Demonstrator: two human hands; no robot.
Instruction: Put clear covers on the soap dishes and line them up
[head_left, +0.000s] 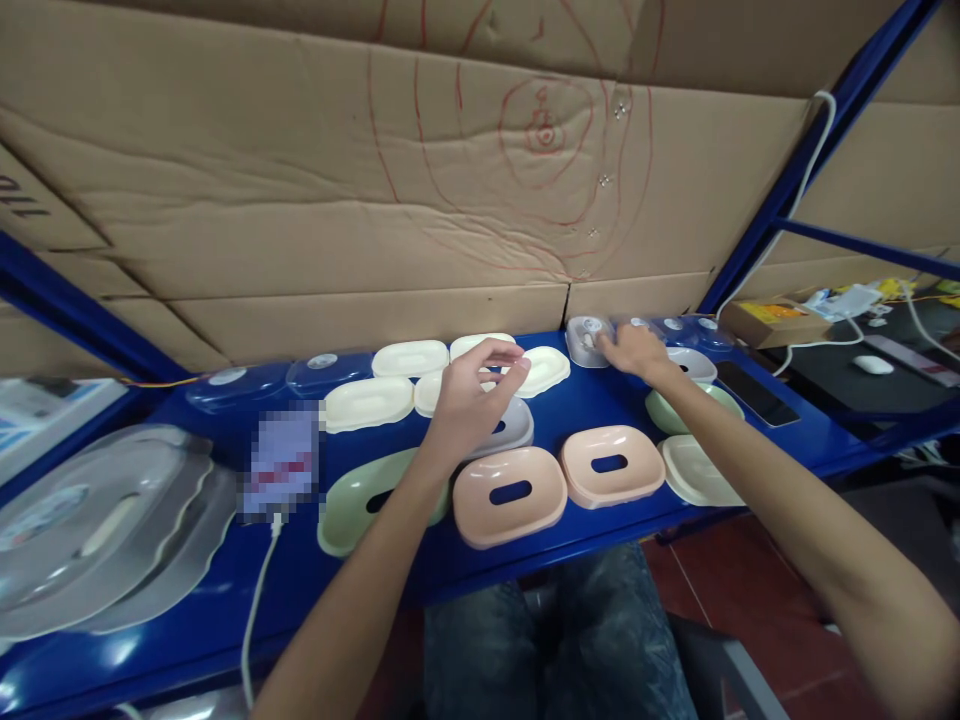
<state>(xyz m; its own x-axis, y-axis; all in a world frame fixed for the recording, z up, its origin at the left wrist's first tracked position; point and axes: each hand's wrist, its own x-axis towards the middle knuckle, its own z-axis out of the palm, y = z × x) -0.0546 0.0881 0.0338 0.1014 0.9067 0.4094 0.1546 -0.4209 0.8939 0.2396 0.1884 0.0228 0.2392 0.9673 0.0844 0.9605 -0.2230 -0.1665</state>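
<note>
My right hand (636, 350) is flat on a clear lid (587, 340) at the back edge of the blue worktop (600, 400), fingers resting on it, not gripping. My left hand (471, 395) hovers mid-worktop, fingers loosely curled and holding nothing, just above a grey dish (511, 428). Two pink trays (510, 495) sit along the front edge, white ones (409, 358) along the back.

place: storeroom or small packing workshop | evidence: blue metal shelf (600, 400); flattened brown cardboard boxes (420, 200) behind; rows of pastel oval plastic dishes (510, 492)
</note>
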